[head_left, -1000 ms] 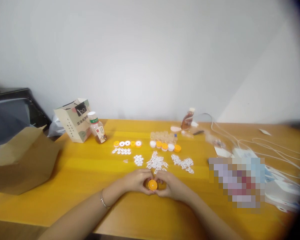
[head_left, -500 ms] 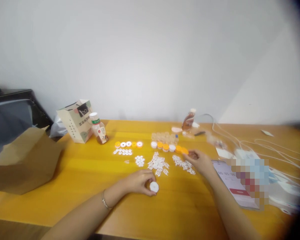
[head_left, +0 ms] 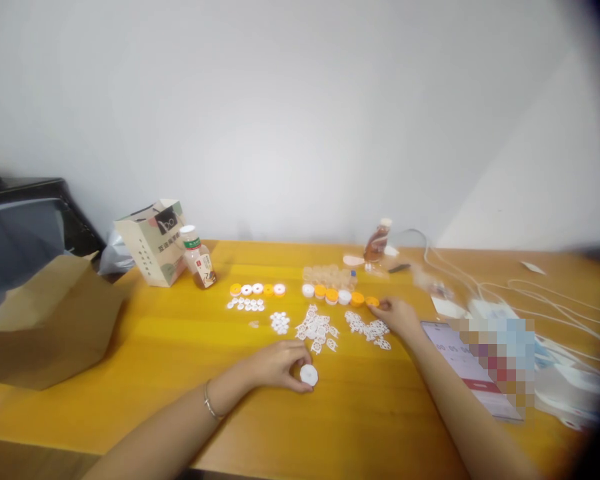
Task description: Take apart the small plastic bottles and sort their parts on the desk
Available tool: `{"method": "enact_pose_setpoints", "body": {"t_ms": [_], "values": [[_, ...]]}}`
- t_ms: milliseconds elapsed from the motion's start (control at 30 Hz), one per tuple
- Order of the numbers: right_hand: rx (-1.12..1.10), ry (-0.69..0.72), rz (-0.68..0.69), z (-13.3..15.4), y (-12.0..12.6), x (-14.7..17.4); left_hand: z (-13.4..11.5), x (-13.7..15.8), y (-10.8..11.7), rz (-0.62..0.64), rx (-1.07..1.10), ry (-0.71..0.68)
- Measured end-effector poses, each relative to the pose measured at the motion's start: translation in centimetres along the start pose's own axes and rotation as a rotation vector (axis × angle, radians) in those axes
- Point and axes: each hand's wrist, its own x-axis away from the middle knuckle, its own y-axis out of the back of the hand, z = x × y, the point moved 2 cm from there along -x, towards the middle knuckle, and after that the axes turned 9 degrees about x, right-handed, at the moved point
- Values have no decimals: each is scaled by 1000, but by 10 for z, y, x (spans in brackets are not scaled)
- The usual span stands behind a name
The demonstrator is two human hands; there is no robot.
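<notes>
My left hand (head_left: pixel 283 365) pinches a white round disc-like piece (head_left: pixel 309 375) with a small mark at its centre, close above or on the wooden table. Farther off, my right hand (head_left: pixel 397 316) has its fingertips on an orange round piece (head_left: pixel 373 302), at the right end of a row of orange and white round pieces. Beside it in that row sits another orange piece (head_left: pixel 357 299). Just in front of my right hand lies a heap of white openwork plastic parts (head_left: pixel 365 325), with a larger heap of similar parts (head_left: pixel 316 327) to its left.
Small white round parts (head_left: pixel 280 323) lie left of the heaps, below a second row of rings (head_left: pixel 257 289). Behind are clear cylinders (head_left: pixel 330 275), a drink bottle (head_left: pixel 199 260), another bottle (head_left: pixel 377 241) and a paper bag (head_left: pixel 155 243). A phone (head_left: pixel 460 367) and cables lie right, a cardboard box (head_left: pixel 50 320) left.
The orange piece at my right fingertips has shifted slightly right, away from its orange neighbour. My right hand has moved a little to the right; my left hand stays still.
</notes>
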Motion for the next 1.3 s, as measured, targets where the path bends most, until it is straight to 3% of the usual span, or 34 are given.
{"method": "enact_pose_setpoints", "body": {"t_ms": [267,367,467,533,633,733,967,1300], "values": [[-7,15,-12,2,-2,0,2,0,0,14,14,3],[-47,-1,-110,8,9,6,2,0,0,10,15,2],[-181,131,-205,30,26,27,0,0,1,21,37,-7],[-301,295,-156,52,34,49,-2,0,2,33,52,-16],[-382,616,73,85,35,88,-5,0,5,46,63,-17],[-350,788,235,103,26,116,-4,0,5,49,78,-9],[-321,846,282,110,6,129,1,-1,7,28,113,38],[-386,873,322,112,-2,132,-3,-1,7,40,108,-6]]}}
